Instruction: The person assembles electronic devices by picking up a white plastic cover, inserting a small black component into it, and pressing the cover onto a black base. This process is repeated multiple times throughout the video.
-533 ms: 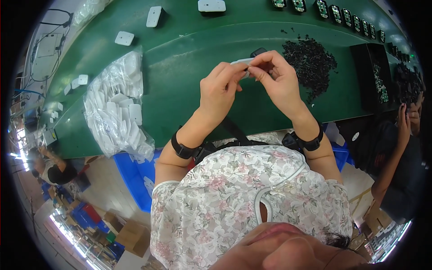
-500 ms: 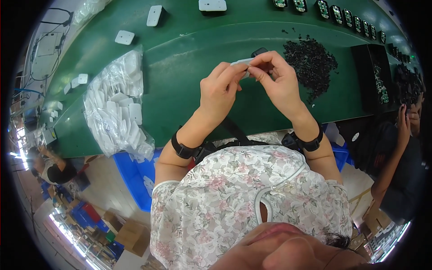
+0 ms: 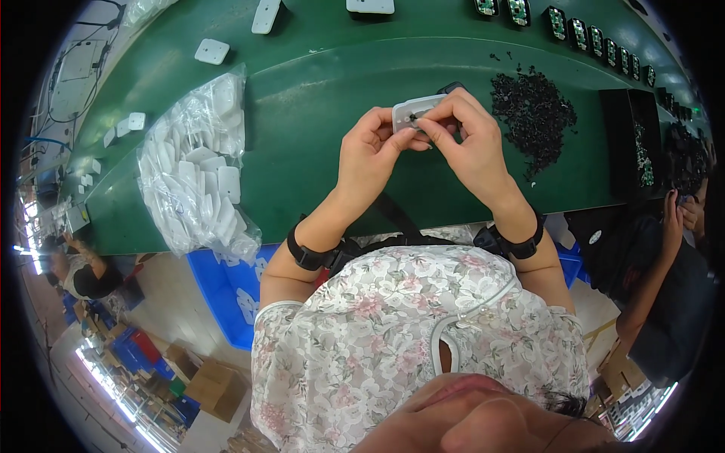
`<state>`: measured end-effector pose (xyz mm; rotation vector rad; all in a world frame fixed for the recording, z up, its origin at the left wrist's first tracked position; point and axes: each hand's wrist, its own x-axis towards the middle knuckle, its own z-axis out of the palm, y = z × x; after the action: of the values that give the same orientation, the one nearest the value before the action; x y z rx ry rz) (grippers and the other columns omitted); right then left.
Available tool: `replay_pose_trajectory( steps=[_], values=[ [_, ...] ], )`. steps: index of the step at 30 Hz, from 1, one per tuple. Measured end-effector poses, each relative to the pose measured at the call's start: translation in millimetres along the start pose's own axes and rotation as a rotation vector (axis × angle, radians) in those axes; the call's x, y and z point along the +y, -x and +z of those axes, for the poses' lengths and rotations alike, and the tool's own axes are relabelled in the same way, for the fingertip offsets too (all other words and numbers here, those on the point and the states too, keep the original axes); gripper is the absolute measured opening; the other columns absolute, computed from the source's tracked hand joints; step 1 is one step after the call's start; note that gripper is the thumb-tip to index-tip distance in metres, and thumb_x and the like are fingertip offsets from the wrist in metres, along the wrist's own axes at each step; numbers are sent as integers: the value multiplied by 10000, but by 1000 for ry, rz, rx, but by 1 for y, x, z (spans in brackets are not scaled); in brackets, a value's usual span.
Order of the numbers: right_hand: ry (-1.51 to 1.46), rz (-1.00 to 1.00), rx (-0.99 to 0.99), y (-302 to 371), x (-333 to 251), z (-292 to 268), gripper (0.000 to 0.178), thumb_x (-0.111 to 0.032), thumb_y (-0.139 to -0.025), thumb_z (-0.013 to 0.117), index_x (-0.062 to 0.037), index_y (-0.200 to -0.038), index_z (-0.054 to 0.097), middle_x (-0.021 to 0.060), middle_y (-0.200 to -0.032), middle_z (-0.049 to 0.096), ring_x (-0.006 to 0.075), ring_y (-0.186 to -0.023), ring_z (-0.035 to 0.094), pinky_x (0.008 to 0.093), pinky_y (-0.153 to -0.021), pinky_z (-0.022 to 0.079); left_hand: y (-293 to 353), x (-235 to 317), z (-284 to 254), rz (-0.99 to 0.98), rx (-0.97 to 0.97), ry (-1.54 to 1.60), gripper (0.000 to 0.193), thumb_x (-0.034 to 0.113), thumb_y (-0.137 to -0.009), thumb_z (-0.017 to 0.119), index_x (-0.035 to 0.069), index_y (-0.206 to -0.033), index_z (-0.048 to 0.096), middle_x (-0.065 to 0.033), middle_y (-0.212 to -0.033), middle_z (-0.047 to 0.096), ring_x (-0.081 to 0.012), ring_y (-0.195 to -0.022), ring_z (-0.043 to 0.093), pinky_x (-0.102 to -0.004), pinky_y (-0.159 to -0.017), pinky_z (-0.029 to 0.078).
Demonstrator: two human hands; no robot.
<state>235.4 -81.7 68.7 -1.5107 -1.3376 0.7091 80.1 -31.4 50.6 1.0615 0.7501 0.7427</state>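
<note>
A white plastic cover is tilted between my hands above the green table, its hollow face showing. My left hand is closed on the cover's near-left side. My right hand is closed too, thumb and forefinger pinched at a small black part on the cover's inner face. Whether the fingers grip that part or press it cannot be made out. Just behind my right fingers lies a black housing, partly hidden. A pile of small black plastic parts is to the right of my hands.
To the left lies a clear bag of white covers. White-topped units stand along the far left. Black housings with green circuit boards line the far right, beyond a black box. Co-worker's hands are at the right edge.
The white cover has turned so its inner face shows, with the small black part visible on it. My left fingers have shifted lower on the cover. The whole view has moved slightly.
</note>
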Motion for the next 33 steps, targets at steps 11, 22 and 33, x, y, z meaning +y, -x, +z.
replay_pose_trajectory(
  steps=[11, 22, 33],
  values=[
    [-363, 284, -74, 2, 13, 11, 111, -75, -822, 703, -41, -873, 610, -42, -805, 512, 20, -658, 429, 176, -574, 353, 0, -10, -1, 294, 51, -231, 51, 1, -912, 563, -41, -900, 536, -78, -913, 538, -153, -740, 640, -248, -667, 541],
    [-99, 82, -36, 1, 13, 1, 231, -111, -774, 751, -57, -914, 576, -38, -845, 489, 45, -709, 400, 188, -578, 328, 6, -6, -3, 137, 11, -48, 51, 4, -913, 562, -45, -910, 550, -79, -899, 541, -159, -737, 642, -258, -635, 544],
    [-212, 183, -276, -32, 27, -8, 201, -147, -798, 738, -51, -859, 573, -34, -773, 531, 41, -694, 465, 200, -610, 391, -10, -3, -32, 28, 59, -145, 179, 81, -981, 441, -44, -990, 568, -79, -775, 590, -136, -715, 635, -221, -636, 516]
  ],
)
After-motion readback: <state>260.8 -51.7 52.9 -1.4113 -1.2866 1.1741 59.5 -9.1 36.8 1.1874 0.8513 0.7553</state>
